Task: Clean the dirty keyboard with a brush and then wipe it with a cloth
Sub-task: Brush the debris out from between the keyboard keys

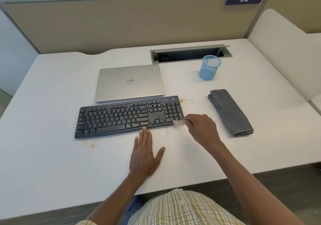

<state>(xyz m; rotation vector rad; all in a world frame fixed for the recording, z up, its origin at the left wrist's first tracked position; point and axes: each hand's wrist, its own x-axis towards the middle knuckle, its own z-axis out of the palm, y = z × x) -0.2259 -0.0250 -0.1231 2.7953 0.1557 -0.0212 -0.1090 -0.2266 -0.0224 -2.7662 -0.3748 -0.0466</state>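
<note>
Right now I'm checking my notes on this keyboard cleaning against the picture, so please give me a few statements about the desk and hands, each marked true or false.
1. The right hand holds a brush at the right end of the keyboard. True.
2. The grey cloth lies spread over the keys. False: it lies folded on the desk, right of the keyboard and apart from it.
3. The left hand rests flat on the desk, fingertips at the keyboard's front edge. True.
4. The laptop behind the keyboard is open. False: its lid is closed.
5. The blue mesh cup lies on its side. False: it stands upright.
6. Crumbs lie on the desk near the keyboard. True.
</note>
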